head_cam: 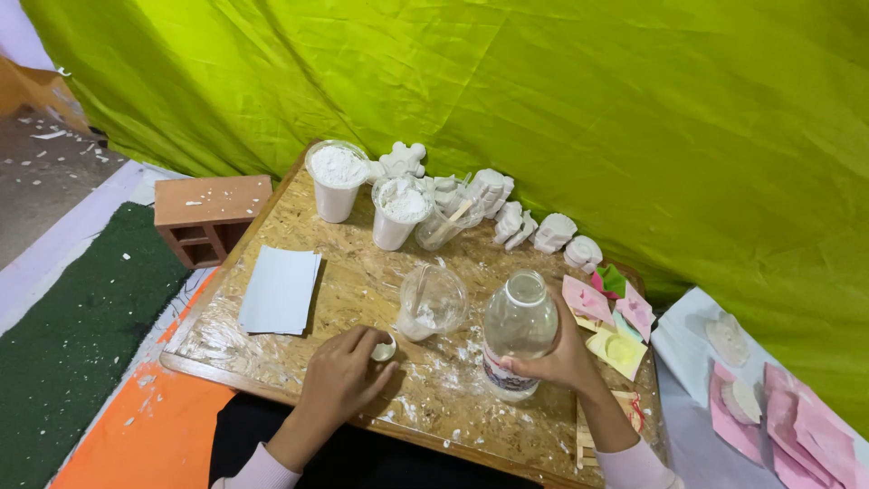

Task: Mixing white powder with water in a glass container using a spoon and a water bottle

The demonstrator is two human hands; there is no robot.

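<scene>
The clear glass bottle (518, 333) stands uncapped on the chipboard table (362, 281), gripped around its side by the right hand (559, 359); the left hand (342, 373) pinches its small white cap (384, 350) beside it. Tilting slowly keeps liquid inside the crumpled clear plastic cup (432, 301) just left. The near table edge is close; open board lies towards the white paper sheets (280, 290).

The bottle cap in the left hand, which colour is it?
The bottle cap is white, pinched in the left hand; the head view shows it best.
</scene>
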